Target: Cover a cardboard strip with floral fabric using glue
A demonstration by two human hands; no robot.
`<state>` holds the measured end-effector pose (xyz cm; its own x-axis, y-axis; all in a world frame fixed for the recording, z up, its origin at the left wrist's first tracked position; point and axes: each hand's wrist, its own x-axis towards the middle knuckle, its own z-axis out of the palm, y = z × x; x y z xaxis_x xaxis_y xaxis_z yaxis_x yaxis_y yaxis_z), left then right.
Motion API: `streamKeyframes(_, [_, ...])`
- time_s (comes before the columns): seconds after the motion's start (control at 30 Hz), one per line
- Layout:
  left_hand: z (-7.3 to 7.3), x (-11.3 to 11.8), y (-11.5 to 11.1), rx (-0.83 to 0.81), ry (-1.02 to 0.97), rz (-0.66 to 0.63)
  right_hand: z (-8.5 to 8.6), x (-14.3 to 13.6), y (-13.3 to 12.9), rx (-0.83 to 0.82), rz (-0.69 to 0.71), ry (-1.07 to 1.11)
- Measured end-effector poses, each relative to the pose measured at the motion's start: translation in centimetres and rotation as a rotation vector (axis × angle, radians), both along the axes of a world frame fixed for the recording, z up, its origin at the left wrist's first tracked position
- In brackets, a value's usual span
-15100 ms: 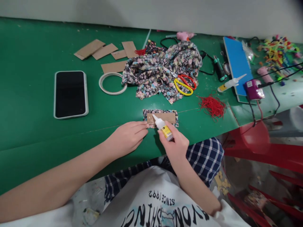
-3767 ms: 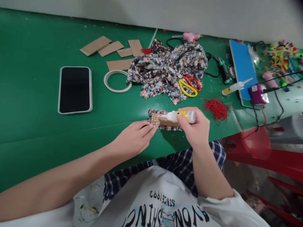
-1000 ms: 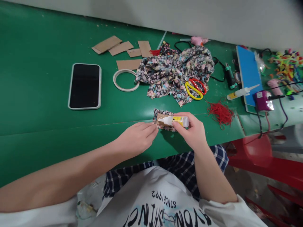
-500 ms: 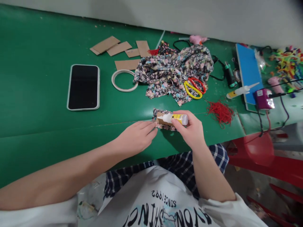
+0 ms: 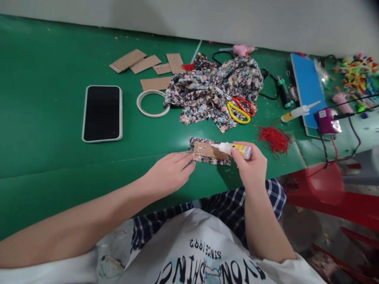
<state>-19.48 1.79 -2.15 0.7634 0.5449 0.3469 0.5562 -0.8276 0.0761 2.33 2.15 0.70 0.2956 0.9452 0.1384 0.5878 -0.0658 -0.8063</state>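
Observation:
A small cardboard strip (image 5: 204,150) lies on a slightly larger piece of black floral fabric (image 5: 207,161), glistening with wet glue on its left part. My left hand (image 5: 170,171) rests at the left end of both, fingers stretched out and their tips touching the fabric's edge. In my right hand (image 5: 251,163) is a glue bottle (image 5: 241,150) with a yellow label, tilted almost flat. Its white nozzle points left, over the middle of the cardboard. Behind, yellow-and-red scissors (image 5: 240,110) lie on a crumpled floral cloth (image 5: 213,85).
Left on the green table (image 5: 44,126) lies a phone (image 5: 102,113). A tape roll (image 5: 153,103) and several cardboard pieces (image 5: 129,60) are behind. To the right are red string (image 5: 274,139), another glue bottle (image 5: 299,112), a purple box with cables (image 5: 328,121) and a blue board (image 5: 310,86).
My right hand has moved the glue bottle to the right along the cardboard, uncovering a shiny glue trail. My left hand stays at the fabric's left end. The view has shifted slightly.

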Motion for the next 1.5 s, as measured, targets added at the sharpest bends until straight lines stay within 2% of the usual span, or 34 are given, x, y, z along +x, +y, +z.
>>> streamKeyframes(0.1, [0.0,0.0,0.0,0.003,-0.010,-0.003,-0.5,-0.6,-1.2,0.052,0.085,0.013])
streamKeyframes(0.17, [0.0,-0.1,0.0,-0.005,-0.006,-0.004,-0.9,-1.2,-2.2,0.072,0.168,-0.076])
streamKeyframes(0.33, [0.0,-0.1,0.1,-0.050,0.009,-0.020,-2.0,-1.1,-3.8,0.242,0.106,-0.327])
streamKeyframes(0.47, [0.0,0.0,0.1,-0.054,0.019,-0.025,-2.6,-1.0,-4.2,0.335,0.251,-0.400])
streamKeyframes(0.5, [0.1,0.0,0.1,-0.051,0.021,-0.026,-2.7,-1.0,-4.3,0.344,0.242,-0.420])
streamKeyframes(0.63, [0.1,0.0,0.1,-0.036,0.014,-0.024,-2.9,-1.0,-4.6,0.375,0.064,-0.483])
streamKeyframes(0.8, [0.1,0.1,0.1,-0.034,0.016,-0.026,-3.2,-1.3,-4.8,0.368,0.195,-0.439])
streamKeyframes(0.93, [0.2,0.1,0.1,-0.044,0.016,-0.027,-3.1,-1.0,-4.6,0.348,0.006,-0.501])
streamKeyframes(0.97, [0.2,0.1,0.1,-0.044,0.013,-0.029,-3.1,-1.2,-4.6,0.352,-0.004,-0.493])
streamKeyframes(1.07, [0.2,0.2,0.1,-0.043,0.013,-0.024,-3.2,-1.7,-4.6,0.327,0.171,-0.437])
streamKeyframes(1.1, [0.2,0.2,0.1,-0.046,0.016,-0.022,-3.3,-1.7,-4.6,0.320,0.183,-0.444])
streamKeyframes(1.27, [0.3,0.2,0.2,-0.048,0.027,-0.027,-3.4,-1.6,-4.4,0.361,-0.033,-0.463])
streamKeyframes(1.4, [0.4,0.2,0.2,-0.035,0.022,-0.019,-3.3,-2.1,-4.2,0.341,0.123,-0.433])
streamKeyframes(1.5, [0.6,0.3,0.1,-0.023,0.019,-0.018,-3.3,-1.5,-4.5,0.328,0.058,-0.462])
